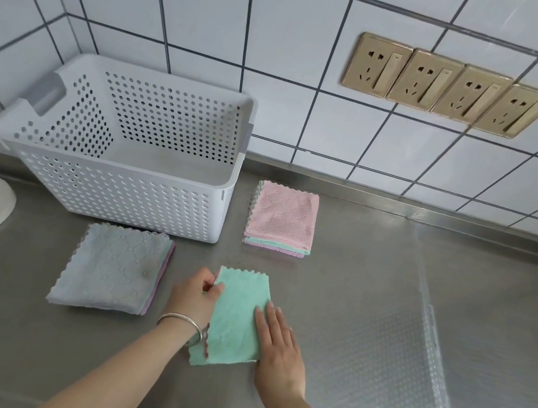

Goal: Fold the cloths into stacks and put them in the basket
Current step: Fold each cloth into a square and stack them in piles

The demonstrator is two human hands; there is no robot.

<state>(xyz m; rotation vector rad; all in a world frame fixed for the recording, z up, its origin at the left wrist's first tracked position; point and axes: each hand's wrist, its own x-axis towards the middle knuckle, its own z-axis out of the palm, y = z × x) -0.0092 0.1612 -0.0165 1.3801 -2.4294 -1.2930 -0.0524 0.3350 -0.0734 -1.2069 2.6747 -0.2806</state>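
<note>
Green cloth (pixel 238 317) folded on desk (pixel 367 304) btwn both hands: left hand (pixel 194 293) pinches its left edge, right hand (pixel 279 343) flat & open on its right side; basket (pixel 121 165) behind, w/ no cloth inside

Silver bangle (pixel 182 324), bare forearms

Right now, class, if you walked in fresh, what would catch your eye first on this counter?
Both hands, left hand and right hand, pressing a folded green cloth at the near middle of the steel counter. Behind it on the left stands an empty white perforated basket, with a grey-topped stack in front and a pink-topped stack to its right.
</note>
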